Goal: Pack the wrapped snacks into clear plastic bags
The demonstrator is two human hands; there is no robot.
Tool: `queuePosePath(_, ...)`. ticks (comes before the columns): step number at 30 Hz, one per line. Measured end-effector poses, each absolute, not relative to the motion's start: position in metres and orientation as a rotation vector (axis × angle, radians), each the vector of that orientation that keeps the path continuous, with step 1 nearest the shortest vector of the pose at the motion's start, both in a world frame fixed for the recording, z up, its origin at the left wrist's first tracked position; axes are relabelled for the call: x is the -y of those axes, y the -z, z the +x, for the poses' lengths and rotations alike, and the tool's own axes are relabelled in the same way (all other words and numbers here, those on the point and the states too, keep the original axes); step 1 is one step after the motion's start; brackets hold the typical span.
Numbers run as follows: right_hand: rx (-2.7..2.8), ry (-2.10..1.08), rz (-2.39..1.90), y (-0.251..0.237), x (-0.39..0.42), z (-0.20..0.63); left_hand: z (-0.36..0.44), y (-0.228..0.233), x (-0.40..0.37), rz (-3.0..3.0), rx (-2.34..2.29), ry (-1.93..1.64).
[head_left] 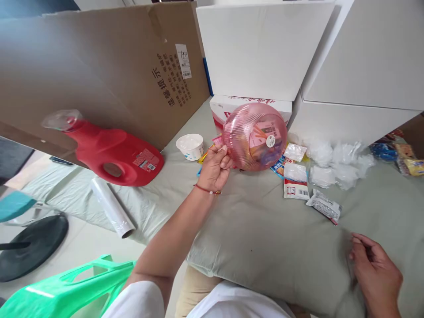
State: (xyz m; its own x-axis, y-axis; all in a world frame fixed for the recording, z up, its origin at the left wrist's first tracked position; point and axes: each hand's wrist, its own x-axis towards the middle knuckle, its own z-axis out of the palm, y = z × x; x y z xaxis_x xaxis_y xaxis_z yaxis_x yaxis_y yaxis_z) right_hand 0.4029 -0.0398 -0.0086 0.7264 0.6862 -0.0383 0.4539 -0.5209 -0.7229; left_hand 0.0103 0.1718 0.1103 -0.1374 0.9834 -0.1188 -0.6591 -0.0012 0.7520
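Bowl handling is the step in hand, judging by the grip. The left hand (214, 168) is closing on the rim of a pink plastic bowl (254, 136) and is holding it tilted on edge just above centre of the frame, with its underside facing the camera and a small round sticker showing on its base. Thumb and fingers are pinching the lower left rim; the bowl is sitting clear of the surface, above the scattered packets.

The right hand (376, 273), in the lower right of the frame, is resting on the grey-green cloth (258, 229) with fingers loosely curled. It is gripping nothing that shows.

Items around the bowl:
1. Several snack packets (295, 189) are lying right of and below the bowl, some partly behind it.
2. Clear plastic bags (334, 161) are bunching further right.
3. 1 white cup (190, 146) is standing left of the bowl, apart from it.
4. 1 red detergent jug (111, 154) is lying on its side in the left of the frame, against a cardboard sheet (99, 66).
5. 1 roll of clear film (111, 206) is lying below the jug.

Next move, as a judgement: a 1-handed rim pinch is giving little control, so turning or setting the bowl down is calling for a slow wrist rotation and a bare patch of cloth.
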Motion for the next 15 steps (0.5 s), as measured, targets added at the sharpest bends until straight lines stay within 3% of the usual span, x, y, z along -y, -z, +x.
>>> queuePosePath(8, 0.759, -0.522, -1.748, -0.003, 0.031, 0.388, 0.034, -0.074, -0.171, 0.197, -0.629, -1.509)
queuePosePath(15, 0.813, -1.051, -1.26, -0.058, -0.007, 0.339, 0.054, -0.058, -0.131, 0.268, -0.563, -1.321)
